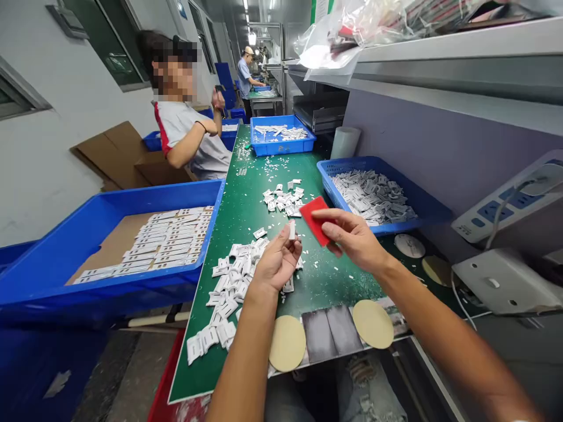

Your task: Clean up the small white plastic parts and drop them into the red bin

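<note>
Between the thumb and fingers of my left hand (279, 258) is a small white part (292, 230), held upright above the green table (321, 293). My right hand (352, 234) grips a flat red block (315, 220), just right of the white part and apart from it. A large pile of white parts (233, 281) lies left of my left hand and partly behind it. Farther back sits a smaller heap of white parts (284, 199).
A blue basket (422, 202) of white pieces stands at right, a blue tray (284, 147) at the back. A big blue bin (48, 281) with rows of parts flanks the table. Cream discs (287, 344) lie at the front edge. A person (193, 135) sits at left.
</note>
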The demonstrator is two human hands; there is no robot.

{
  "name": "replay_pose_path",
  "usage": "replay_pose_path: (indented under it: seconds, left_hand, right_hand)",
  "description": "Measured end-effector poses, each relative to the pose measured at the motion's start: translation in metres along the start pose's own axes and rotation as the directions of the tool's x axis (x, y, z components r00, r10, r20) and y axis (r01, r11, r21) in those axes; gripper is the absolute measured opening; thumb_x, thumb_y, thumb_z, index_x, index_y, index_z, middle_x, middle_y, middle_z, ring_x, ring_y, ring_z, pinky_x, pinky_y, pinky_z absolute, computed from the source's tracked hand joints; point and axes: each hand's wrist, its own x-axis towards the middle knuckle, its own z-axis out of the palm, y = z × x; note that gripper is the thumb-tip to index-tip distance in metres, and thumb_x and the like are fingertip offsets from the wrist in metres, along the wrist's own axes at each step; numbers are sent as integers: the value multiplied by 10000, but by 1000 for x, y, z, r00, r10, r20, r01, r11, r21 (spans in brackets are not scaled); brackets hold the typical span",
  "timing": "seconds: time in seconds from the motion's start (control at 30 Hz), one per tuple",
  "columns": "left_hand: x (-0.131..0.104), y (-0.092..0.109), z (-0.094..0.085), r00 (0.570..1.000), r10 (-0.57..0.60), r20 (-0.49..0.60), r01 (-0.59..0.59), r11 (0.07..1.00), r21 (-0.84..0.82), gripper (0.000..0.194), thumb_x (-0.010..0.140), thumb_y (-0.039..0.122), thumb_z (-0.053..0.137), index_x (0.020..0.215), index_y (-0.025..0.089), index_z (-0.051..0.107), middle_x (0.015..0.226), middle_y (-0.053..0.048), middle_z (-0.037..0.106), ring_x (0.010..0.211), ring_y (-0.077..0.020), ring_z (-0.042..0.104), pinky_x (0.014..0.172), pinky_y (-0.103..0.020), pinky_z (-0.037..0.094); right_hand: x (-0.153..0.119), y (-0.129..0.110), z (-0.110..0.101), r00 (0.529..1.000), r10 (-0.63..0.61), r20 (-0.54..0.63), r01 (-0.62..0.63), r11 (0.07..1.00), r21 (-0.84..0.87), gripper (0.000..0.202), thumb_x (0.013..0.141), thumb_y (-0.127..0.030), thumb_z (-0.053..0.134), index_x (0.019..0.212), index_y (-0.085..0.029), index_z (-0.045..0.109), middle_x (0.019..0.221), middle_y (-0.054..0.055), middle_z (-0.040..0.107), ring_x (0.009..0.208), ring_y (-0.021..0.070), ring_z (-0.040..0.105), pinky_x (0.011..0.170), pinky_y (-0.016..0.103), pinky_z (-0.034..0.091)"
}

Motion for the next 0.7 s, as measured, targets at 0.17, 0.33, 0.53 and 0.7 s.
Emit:
replay_pose_path:
  seconds: [0.17, 0.33, 0.53, 0.7]
  left_hand:
    - [-6, -5, 3, 989, -149, 6, 149, 988, -29, 113, 923, 173, 565, 985, 129, 648, 729, -12, 601, 593, -43, 561, 513, -109, 487]
    - [-14, -4, 6, 977, -209, 43, 211, 976, -56, 117, 901, 147, 597, 1011, 121, 627, 742, -8, 584, 580, -28, 530, 509, -95, 479]
    - [-21, 0, 4, 994, -61, 90, 54, 995, 78, 263, 794, 201, 736, 1041, 156, 656, 738, 9, 593, 634, -49, 569, 563, -123, 503]
    - [-19, -9, 5, 874, 473, 105, -434, 667, 606, 440, 741, 254, 782, 1159, 202, 655, 945, -24, 679, 822, -104, 654, 753, -209, 556]
  right_hand:
    - [7, 5, -9, 996, -76, 50, 83, 985, -153, 281, 882, -379, 627, 1100, -234, 727, 938, 21, 726, 845, 145, 651, 772, 292, 537]
    - [4, 11, -19, 996, -86, 10, 86, 985, -151, 293, 863, -370, 649, 1122, -256, 724, 1066, 34, 731, 960, 180, 667, 864, 333, 543]
    - [-3, 11, -12, 956, -74, -283, 57, 996, -68, 293, 857, -356, 660, 1130, -262, 714, 961, 22, 712, 752, 120, 619, 657, 255, 532]
    - [-4, 6, -15, 974, 102, -203, -15, 920, 391, 195, 889, -328, 620, 1059, -274, 700, 602, -77, 500, 376, 13, 265, 351, 172, 202]
